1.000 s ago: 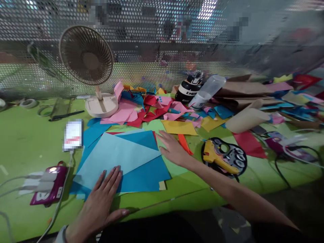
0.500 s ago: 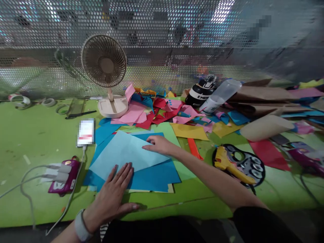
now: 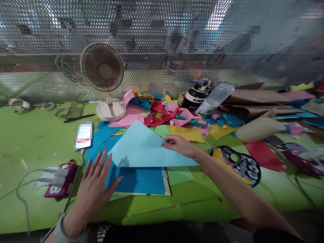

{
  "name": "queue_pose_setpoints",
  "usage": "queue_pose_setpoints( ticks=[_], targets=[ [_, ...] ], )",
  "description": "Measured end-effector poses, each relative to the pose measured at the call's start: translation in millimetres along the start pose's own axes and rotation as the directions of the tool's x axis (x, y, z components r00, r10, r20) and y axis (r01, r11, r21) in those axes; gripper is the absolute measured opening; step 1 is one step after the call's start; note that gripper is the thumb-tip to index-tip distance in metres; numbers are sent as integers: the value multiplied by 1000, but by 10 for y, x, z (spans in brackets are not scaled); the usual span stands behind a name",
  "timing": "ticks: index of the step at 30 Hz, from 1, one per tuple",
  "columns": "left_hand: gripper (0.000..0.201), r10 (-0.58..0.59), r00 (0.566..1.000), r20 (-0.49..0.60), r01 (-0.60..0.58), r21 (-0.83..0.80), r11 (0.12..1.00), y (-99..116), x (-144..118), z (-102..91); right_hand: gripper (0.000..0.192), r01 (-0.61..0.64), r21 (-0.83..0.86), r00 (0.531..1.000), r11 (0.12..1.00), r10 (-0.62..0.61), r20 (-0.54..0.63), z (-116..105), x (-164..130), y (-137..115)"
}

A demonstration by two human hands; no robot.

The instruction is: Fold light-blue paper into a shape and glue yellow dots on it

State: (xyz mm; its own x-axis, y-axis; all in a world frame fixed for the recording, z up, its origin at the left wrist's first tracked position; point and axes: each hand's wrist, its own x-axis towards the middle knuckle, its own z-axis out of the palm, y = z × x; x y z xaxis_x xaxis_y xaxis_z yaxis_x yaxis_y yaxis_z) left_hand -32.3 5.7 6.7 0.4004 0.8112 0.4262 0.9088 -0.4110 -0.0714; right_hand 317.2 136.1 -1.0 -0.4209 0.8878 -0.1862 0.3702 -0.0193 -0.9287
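Note:
A light blue sheet of paper (image 3: 144,148), its near side a straight edge, is lifted a little above the pile. My right hand (image 3: 178,144) pinches it at its upper right edge. Darker blue paper (image 3: 141,182) lies beneath, with pale yellow and red edges peeping out at its right. My left hand (image 3: 97,179) is spread with its fingers apart, over the left end of the pile. Its fingertips are close to the light sheet's left corner; whether they touch cannot be made out. Light green paper (image 3: 181,175) shows to the right of the pile.
A fan (image 3: 105,71) stands behind the pile, beside a heap of coloured paper scraps (image 3: 162,114). At left lie a phone (image 3: 84,135) and a purple power bank (image 3: 68,175) with cables. A black bottle (image 3: 196,98), a clear bottle (image 3: 217,98) and a patterned pouch (image 3: 238,165) are at right.
The light blue sheet has risen off the pile and shifted right and turned, held by my right hand. My left hand has come off the sheet and moved left, fingers more spread.

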Motion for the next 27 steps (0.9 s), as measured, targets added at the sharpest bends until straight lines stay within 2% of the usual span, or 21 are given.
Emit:
queue_pose_setpoints(
  ticks=[2, 4, 7, 9, 11, 12, 13, 14, 15, 16, 17, 19, 21, 22, 24, 27],
  targets=[
    [74, -24, 999, -40, 22, -44, 999, 57, 318, -92, 45, 71, -95, 996, 993, -65, 66, -118, -3, -214],
    [72, 4, 997, -73, -10, -78, 997, 146, 663, -190, 37, 167, -247, 975, 955, -122, 188, -215, 27, -487],
    [77, 63, 994, -90, -75, -132, 988, 299, 1140, -323, 30, 281, -348, 900, 894, -120, 419, -301, 134, -908],
    [65, 139, 990, 4, -135, -207, 969, 365, 1385, -379, 28, 338, -349, 826, 874, -98, 556, -331, 213, -1159],
    [27, 161, 968, 193, -93, -322, 942, 363, 1544, -386, 29, 402, -377, 781, 834, -99, 616, -362, 246, -1377],
    [20, 158, 952, 262, -44, -395, 918, 333, 1588, -368, 29, 439, -429, 798, 789, -123, 590, -380, 234, -1468],
    [22, 133, 949, 287, 21, -478, 878, 285, 1609, -337, 33, 472, -499, 839, 727, -196, 507, -395, 200, -1541],
    [26, 81, 956, 283, 100, -572, 814, 225, 1607, -294, 38, 486, -574, 871, 660, -308, 383, -403, 146, -1590],
    [31, -35, 964, 263, 208, -665, 717, 158, 1584, -242, 42, 482, -635, 868, 604, -425, 256, -399, 76, -1609],
    [32, -124, 944, 305, 318, -752, 577, 90, 1543, -187, 45, 479, -671, 843, 565, -509, 173, -377, -4, -1591],
    [32, -197, 899, 392, 438, -803, 405, 28, 1488, -130, 47, 495, -677, 817, 544, -557, 151, -334, -87, -1535],
    [37, -272, 769, 578, 615, -786, 69, -66, 1351, -24, 50, 581, -627, 791, 519, -540, 286, -187, -238, -1314],
    [42, -312, 662, 681, 673, -724, -152, -112, 1206, 66, 67, 649, -569, 759, 505, -477, 443, 10, -349, -993],
    [42, -322, 628, 708, 679, -701, -217, -122, 1138, 103, 76, 662, -557, 750, 503, -453, 483, 105, -387, -822],
    [41, -328, 575, 749, 692, -660, -292, -126, 1024, 162, 90, 672, -545, 740, 501, -423, 523, 244, -438, -515],
    [39, -312, 535, 785, 706, -618, -346, -120, 916, 210, 97, 652, -513, 754, 558, -408, 515, 276, -463, -231]
  ],
)
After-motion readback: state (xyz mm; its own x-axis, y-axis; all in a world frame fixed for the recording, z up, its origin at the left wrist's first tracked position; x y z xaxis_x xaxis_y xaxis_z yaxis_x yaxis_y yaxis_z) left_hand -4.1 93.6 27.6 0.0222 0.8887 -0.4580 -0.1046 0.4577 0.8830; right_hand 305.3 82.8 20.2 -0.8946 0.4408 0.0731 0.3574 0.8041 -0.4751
